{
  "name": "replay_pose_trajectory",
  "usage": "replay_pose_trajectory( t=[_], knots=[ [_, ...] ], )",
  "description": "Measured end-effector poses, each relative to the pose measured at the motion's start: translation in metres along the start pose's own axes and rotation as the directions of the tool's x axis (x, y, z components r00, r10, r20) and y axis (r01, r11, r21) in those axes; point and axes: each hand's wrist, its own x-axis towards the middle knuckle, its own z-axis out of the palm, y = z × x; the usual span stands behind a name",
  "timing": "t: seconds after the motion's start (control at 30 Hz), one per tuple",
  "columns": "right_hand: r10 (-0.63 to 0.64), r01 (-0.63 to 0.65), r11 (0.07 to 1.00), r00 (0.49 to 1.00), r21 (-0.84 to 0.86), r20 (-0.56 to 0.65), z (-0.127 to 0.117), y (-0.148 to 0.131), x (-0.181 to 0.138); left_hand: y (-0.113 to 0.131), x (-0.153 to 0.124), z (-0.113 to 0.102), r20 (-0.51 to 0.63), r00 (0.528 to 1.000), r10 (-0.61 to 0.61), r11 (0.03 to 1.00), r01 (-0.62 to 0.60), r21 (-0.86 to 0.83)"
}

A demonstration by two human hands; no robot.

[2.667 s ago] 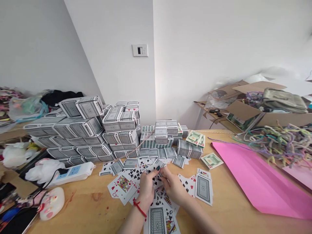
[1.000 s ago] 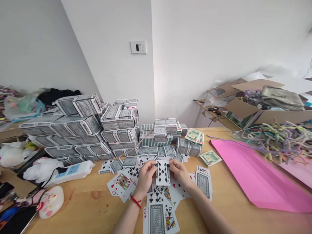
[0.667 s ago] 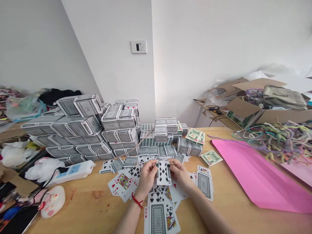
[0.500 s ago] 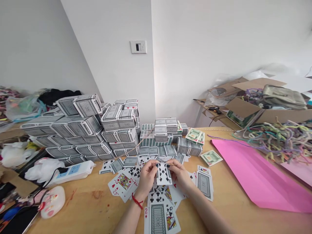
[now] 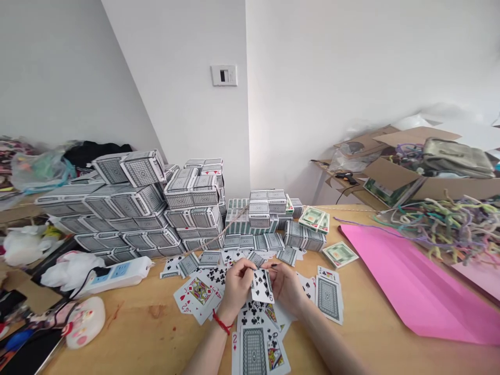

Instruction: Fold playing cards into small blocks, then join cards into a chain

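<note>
Wooden counter (image 5: 156,338) strewn with cards (image 5: 330,298), spade card (image 5: 262,285) upright above them, side edges pinched by fingers of left hand (image 5: 234,287) and right hand (image 5: 288,287), boxes (image 5: 128,208) stacked behind

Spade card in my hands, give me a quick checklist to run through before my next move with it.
1. Two-handed grip: ok. The left hand and right hand both pinch the spade card near its top.
2. Face showing: ok. The spade pips face the camera.
3. Card flat, no crease: cannot tell.
4. Bare spot beneath: not ok. Loose playing cards cover the wooden table under the hands.
5. Stacked card boxes out of the way: ok, they are apart from the hands, behind them.
6. Pink paper sheet out of the way: ok, it lies off to the right.
</note>
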Motion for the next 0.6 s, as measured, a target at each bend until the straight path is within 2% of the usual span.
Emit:
replay_pose_trajectory(
  t=[0.1,0.17,0.23,0.3,0.37,0.5,0.6],
  knots=[
    [0.037,-0.036,0.993,0.999,-0.113,0.003,-0.003,-0.004,0.000,0.003,-0.004,0.001,0.048,0.997,0.056,0.996,-0.059,0.060],
    [0.044,-0.034,0.982,0.998,-0.187,0.049,-0.004,-0.007,0.000,0.006,-0.006,0.001,0.087,0.993,0.083,0.992,-0.090,0.088],
    [0.029,-0.006,0.968,0.996,-0.252,0.089,-0.006,-0.009,-0.001,0.009,-0.006,0.001,0.120,0.987,0.103,0.988,-0.116,0.106],
    [-0.038,0.061,0.944,0.996,-0.326,0.079,-0.009,-0.009,-0.001,0.011,-0.006,0.001,0.139,0.984,0.109,0.987,-0.124,0.106],
    [-0.128,0.145,0.908,0.989,-0.393,0.070,-0.012,-0.008,0.001,0.012,-0.006,0.001,0.142,0.985,0.094,0.993,-0.103,0.059],
    [-0.280,0.287,0.819,0.956,-0.497,0.089,-0.013,-0.005,0.005,0.008,-0.005,0.004,0.084,0.996,-0.021,0.992,0.031,-0.120],
    [-0.349,0.343,0.736,0.931,-0.583,0.107,-0.011,-0.004,0.005,0.001,-0.004,0.008,0.002,0.997,-0.083,0.994,0.083,-0.067]
  ],
)
